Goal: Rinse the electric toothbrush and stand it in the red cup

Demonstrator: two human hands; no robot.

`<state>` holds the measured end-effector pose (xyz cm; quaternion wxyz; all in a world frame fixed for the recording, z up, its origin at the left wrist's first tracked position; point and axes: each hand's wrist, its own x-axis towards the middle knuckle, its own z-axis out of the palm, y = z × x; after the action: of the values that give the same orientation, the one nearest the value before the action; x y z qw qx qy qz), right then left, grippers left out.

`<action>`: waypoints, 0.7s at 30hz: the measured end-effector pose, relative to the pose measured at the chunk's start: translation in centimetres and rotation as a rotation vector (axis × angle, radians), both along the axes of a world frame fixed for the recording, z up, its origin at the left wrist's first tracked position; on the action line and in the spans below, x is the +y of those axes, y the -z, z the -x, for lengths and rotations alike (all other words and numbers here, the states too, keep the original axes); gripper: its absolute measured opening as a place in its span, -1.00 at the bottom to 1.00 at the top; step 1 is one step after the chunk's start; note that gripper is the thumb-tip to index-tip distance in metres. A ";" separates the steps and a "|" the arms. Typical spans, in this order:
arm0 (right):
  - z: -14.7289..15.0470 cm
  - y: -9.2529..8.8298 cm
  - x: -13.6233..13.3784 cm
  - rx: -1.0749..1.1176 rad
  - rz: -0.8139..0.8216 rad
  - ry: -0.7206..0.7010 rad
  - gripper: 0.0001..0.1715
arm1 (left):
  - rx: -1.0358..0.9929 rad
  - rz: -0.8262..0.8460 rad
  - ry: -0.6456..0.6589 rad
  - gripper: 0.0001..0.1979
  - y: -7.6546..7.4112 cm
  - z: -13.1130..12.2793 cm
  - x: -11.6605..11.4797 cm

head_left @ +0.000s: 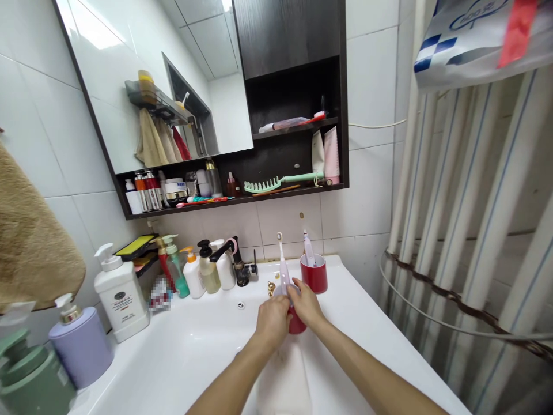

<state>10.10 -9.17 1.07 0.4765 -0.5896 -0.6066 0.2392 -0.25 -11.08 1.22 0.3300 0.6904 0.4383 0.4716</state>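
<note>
Pale item (285, 380), 1 pc, type unclear, twd basin's (371, 346) near edge. L hand (272, 318), fingers curled, & R hand (307, 302), part-curled, both at red cup (298, 323) & toothbrush (284, 268) standing in it, basin's R side; firmness of either hold: can't tell. 2nd red cup (316, 276) w/ 2nd toothbrush (308, 249), far R corner. Blk tap (239, 265), far edge.

White washbasin (349, 297), pump bottles (210, 275) on its rim
Black tap (239, 267) and red cup (314, 279) at the back, purple dispenser (83, 353) at left.
</note>
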 end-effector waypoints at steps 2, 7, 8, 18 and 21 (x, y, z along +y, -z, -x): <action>-0.4 -0.5 0.2 0.011 -0.003 0.046 -0.44 | 0.019 -0.036 -0.015 -0.79 -1.2 -0.5 1.6; -0.8 -0.6 0.4 0.041 0.013 0.036 -0.44 | 0.191 -0.117 -0.068 -0.78 -2.9 -1.6 4.9; -0.9 -0.5 0.6 0.047 0.018 0.033 -0.44 | 0.199 -0.114 -0.070 -0.78 -3.0 -1.8 5.3; -1.3 0.1 3.4 0.117 0.021 0.040 -0.43 | 0.194 -0.102 -0.103 -0.76 -3.0 -3.7 8.4; -1.3 0.0 2.9 0.131 -0.021 0.024 -0.45 | 0.186 -0.126 -0.115 -0.78 -3.0 -3.8 8.3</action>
<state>11.44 -6.23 1.04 0.5242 -0.5749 -0.5696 0.2651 3.52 -2.75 4.18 0.2162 0.7242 0.4756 0.4500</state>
